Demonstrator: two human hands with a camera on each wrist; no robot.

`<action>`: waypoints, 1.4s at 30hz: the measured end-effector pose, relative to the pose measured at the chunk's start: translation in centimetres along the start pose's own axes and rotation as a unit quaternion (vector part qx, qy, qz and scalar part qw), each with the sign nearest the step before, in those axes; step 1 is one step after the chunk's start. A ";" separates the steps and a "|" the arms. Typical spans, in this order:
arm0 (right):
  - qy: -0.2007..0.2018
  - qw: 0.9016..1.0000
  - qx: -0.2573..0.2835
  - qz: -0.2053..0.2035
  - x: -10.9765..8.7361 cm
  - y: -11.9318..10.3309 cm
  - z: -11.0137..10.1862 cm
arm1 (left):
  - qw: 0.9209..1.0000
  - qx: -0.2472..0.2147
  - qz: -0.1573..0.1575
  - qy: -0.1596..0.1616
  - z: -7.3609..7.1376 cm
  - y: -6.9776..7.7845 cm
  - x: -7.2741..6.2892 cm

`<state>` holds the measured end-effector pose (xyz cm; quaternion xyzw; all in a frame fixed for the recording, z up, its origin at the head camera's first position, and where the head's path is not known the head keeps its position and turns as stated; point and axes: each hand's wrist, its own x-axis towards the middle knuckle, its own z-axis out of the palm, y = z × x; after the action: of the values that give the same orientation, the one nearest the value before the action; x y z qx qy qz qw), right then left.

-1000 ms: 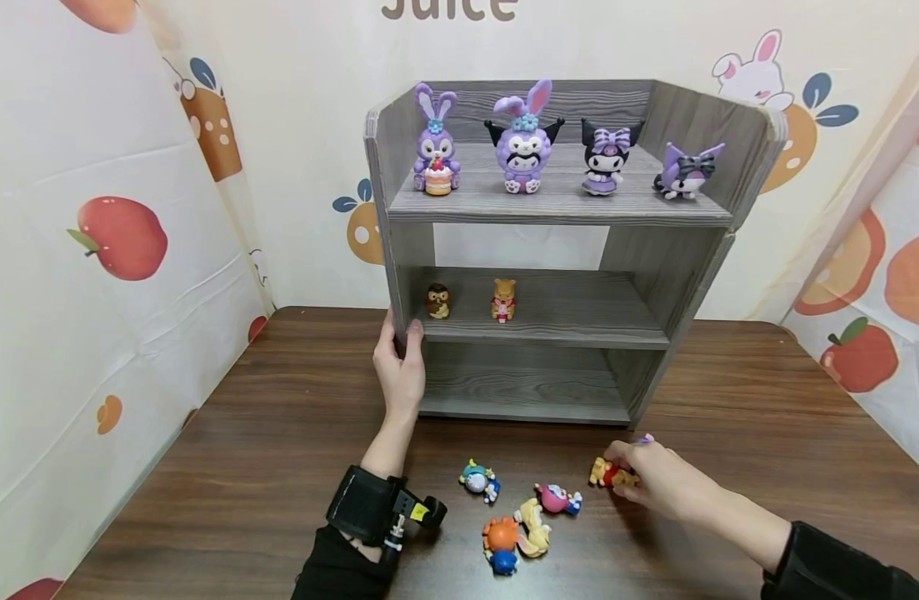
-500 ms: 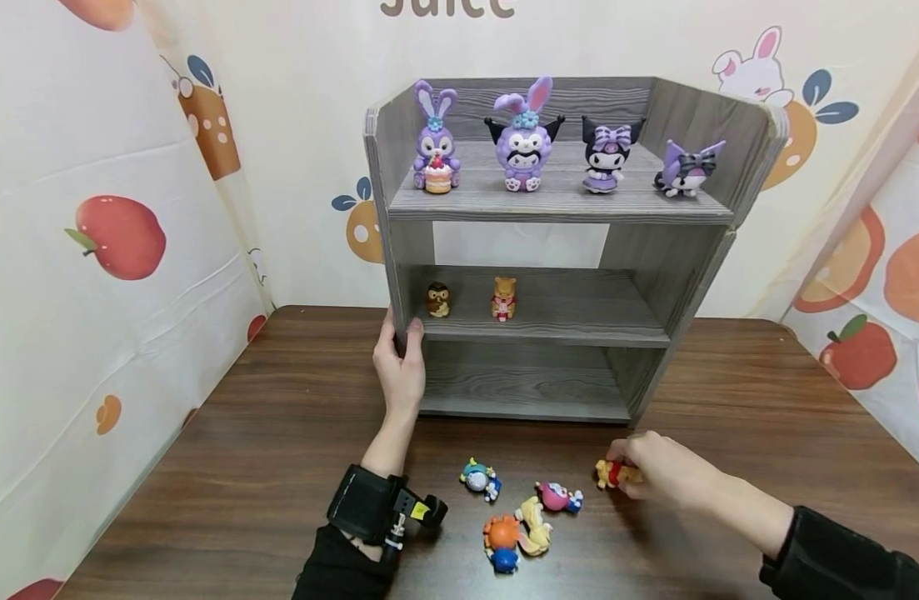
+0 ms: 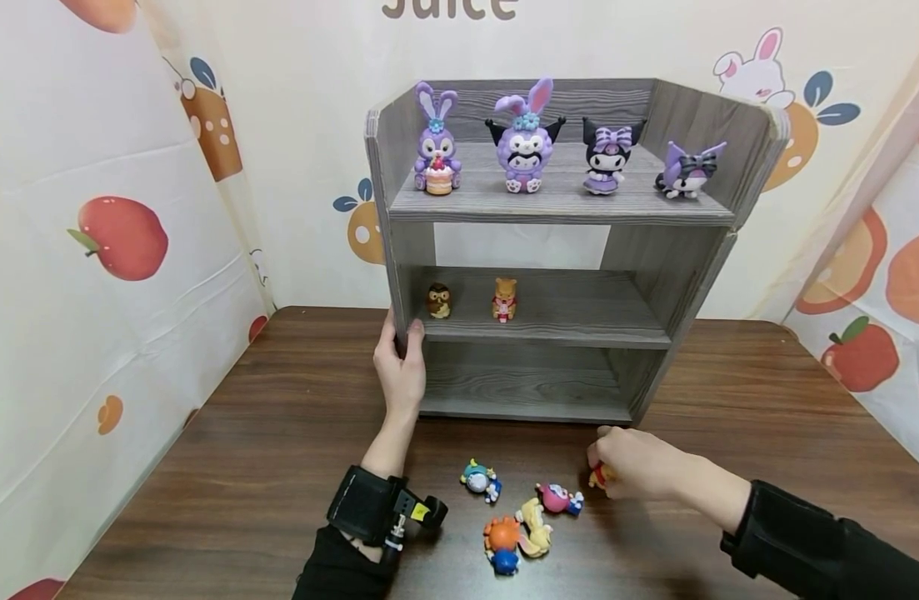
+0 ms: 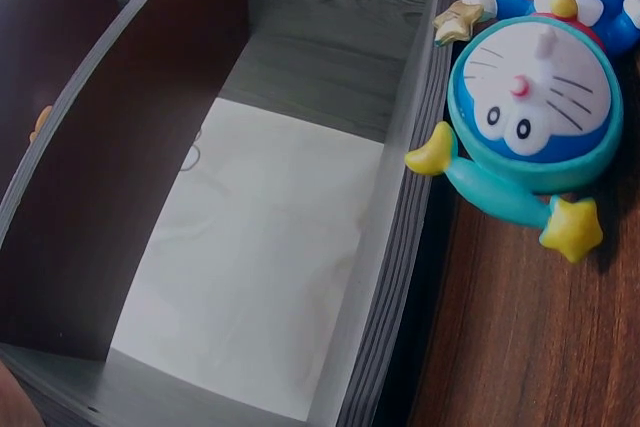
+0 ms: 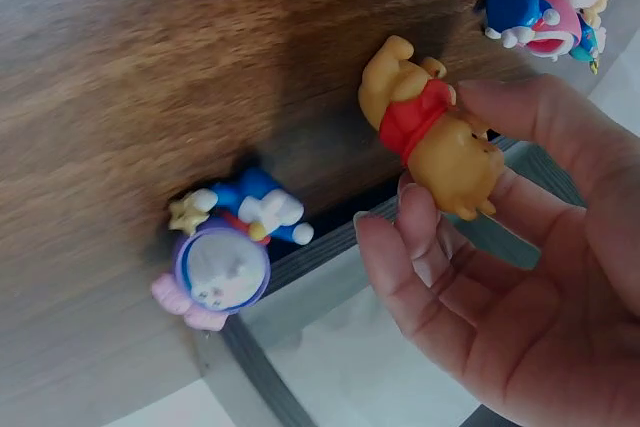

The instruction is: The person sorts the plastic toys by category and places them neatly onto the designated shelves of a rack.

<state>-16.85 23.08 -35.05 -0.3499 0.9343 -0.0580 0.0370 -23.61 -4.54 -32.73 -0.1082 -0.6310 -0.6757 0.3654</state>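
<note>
Hold the small golden-yellow bear figurine [image 5: 412,115] in a red shirt, smooth plastic by the look of it, with a light pinch, low by the dark brown wood-grain tabletop [image 3: 294,467], just in front of the lower right corner of the grey wood-grain shelf unit [image 3: 579,312]. Pinched now between thumb and fingers of the right hand [image 3: 642,460], feet pointing away from the palm; hard to tell from these angles whether touching the tabletop or just clear of it. Settle the hold before any turn upright, rounded bodies being apt to roll out of fingertips. Mind the lilac-hooded blue figurine [image 5: 235,257], lying near the same hand and easily knocked. Steer clear, too, of the pink-and-blue figurine [image 3: 555,497], pale yellow figurine [image 3: 534,527], orange-and-blue figurine [image 3: 501,530] and teal-hooded blue-and-white cat figurine [image 3: 477,478] on the tabletop. Steady the unit with the left hand [image 3: 401,373], gripping around the left side, thumb at the front; press evenly to spare the brown owl figurine [image 3: 439,301] and red-clad bear figurine [image 3: 505,300] on the middle level, and the four mostly purple figurines [image 3: 524,158] up top.
</note>
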 end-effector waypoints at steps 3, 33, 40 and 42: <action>-0.006 1.000 0.006 0.016 0.2 -0.4 0.0 | 1.000 -0.003 0.000 -0.001 0.0 0.0 0.1; 0.132 0.985 0.084 0.077 -1.5 -0.4 1.7 | 1.000 -0.005 -0.006 -0.002 -0.1 0.0 0.0; 0.141 0.983 0.095 0.067 -1.5 -0.2 1.8 | 1.000 -0.007 -0.004 -0.005 -0.2 0.0 0.0; 0.144 0.982 0.104 0.066 -1.4 -0.2 1.8 | 1.000 -0.008 -0.002 -0.006 -0.2 -0.1 0.0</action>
<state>-15.44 23.74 -36.77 -0.2700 0.9397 -0.2016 -0.0580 -23.58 -4.68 -32.83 -0.1133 -0.6283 -0.6807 0.3592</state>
